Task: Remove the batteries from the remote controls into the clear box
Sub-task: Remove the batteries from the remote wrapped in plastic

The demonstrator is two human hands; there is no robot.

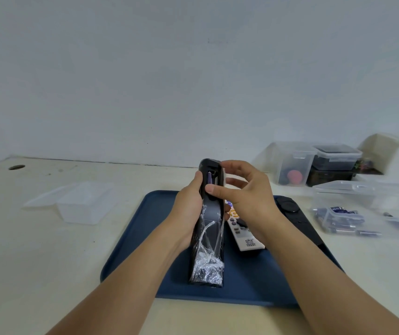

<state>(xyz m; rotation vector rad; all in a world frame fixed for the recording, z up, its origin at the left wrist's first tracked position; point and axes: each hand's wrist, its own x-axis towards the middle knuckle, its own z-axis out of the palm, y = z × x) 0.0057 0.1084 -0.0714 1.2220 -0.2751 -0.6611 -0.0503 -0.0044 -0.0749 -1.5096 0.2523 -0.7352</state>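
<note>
My left hand grips a long black remote wrapped in clear film, held back side up above the blue tray. Its battery bay is open at the far end and a purple battery shows inside. My right hand rests on the remote's right edge, thumb pressed just below the bay. A white remote with coloured buttons lies on the tray under my right wrist. A black remote lies at the tray's right edge. An empty clear box stands left of the tray.
At the right stands a clear box holding several batteries, with a loose battery beside it. Behind it are lidded clear containers with dark and red items. A white wall runs behind the cream table, which has a cable hole.
</note>
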